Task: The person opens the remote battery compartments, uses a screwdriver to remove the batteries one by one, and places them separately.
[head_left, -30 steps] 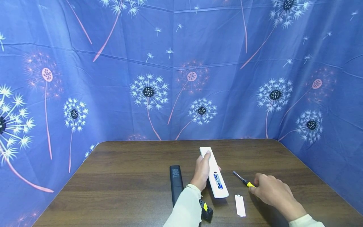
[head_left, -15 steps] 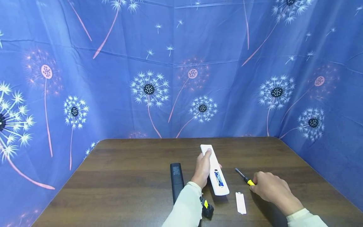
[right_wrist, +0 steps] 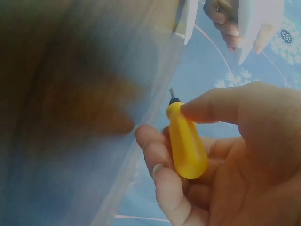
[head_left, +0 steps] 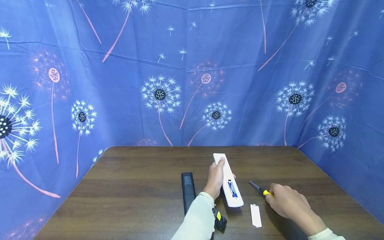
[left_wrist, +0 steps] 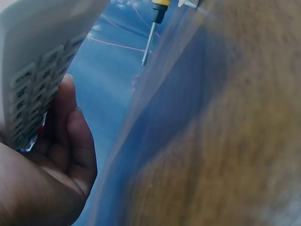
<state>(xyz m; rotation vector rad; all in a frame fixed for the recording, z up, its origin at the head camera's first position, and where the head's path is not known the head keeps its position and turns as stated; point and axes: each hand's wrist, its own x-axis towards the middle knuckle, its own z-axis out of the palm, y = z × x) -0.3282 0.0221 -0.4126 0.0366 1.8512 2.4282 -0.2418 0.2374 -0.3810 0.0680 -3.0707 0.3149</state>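
Observation:
My left hand (head_left: 214,178) grips a white remote control (head_left: 227,175) above the table, thumb across its back. The battery compartment (head_left: 232,189) is uncovered and shows blue batteries inside. In the left wrist view, the remote's button side (left_wrist: 40,84) faces the camera, with fingers curled behind it. My right hand (head_left: 288,201) holds a screwdriver by its yellow handle (right_wrist: 188,146), thumb and fingers round it; its metal shaft points toward the remote. Between the hands, a white battery cover (head_left: 256,216) lies on the table.
A black remote (head_left: 188,189) lies left of my left forearm, partly hidden by the sleeve. A black wrist camera (head_left: 220,221) with a yellow mark hangs at the left wrist. The brown wooden table (head_left: 132,193) ends at a blue dandelion-print curtain (head_left: 126,93).

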